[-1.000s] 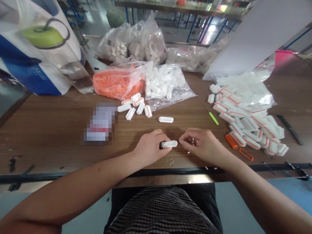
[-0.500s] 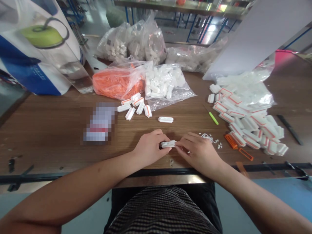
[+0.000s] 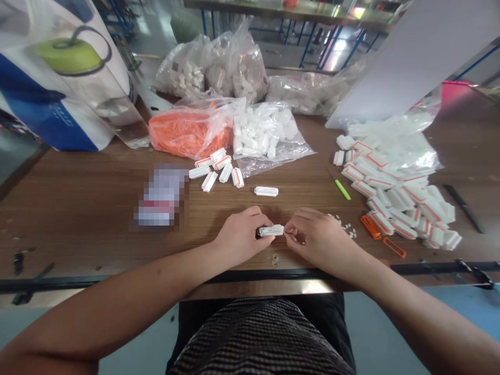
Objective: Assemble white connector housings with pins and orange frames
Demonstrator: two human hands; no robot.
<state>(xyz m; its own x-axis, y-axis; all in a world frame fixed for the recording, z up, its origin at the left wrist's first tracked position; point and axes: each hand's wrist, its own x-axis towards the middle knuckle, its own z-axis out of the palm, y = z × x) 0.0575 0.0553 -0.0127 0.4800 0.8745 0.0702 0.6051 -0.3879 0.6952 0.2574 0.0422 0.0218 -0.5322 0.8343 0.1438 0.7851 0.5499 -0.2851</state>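
Note:
My left hand is closed around a small white plastic connector, held just above the wooden table near its front edge. My right hand is pinched at the connector's right end, its fingertips touching it; whether it holds a tiny piece I cannot make out. Several tiny white bits lie beside the right hand. One more white connector lies alone a little farther back.
A pile of white connectors with orange clips lies at the right, with two loose orange clips and a green-handled tool. A small group of connectors, a bag of orange parts and bags of white parts stand behind.
My right hand moved left from the tiny white bits to the connector's right end and now pinches there. The left hand has kept still with the connector.

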